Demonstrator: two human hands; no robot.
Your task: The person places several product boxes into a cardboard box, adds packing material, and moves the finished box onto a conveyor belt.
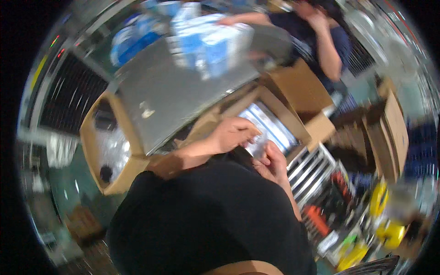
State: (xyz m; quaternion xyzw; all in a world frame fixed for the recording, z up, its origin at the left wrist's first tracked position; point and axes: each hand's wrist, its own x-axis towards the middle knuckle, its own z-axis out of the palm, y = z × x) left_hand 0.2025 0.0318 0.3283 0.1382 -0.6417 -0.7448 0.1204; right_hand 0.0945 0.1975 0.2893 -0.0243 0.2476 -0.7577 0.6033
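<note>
In front of my body I hold a small, clear, shiny packet, which looks like a plastic bag; blur hides what is in it. My left hand pinches its upper left side, with the fingers closed. On its lower right, the fingers of my right hand are closed on it too. Just beyond both hands stands an open cardboard box with its flaps folded out. White and blue flat packs lie inside that box, partly hidden behind my hands.
A dark grey table extends ahead, bearing white-and-blue plastic packages. Another person sits at its far right. On the left is a cardboard box with clear plastic inside. Right: a metal rack, cardboard, and yellow tape rolls.
</note>
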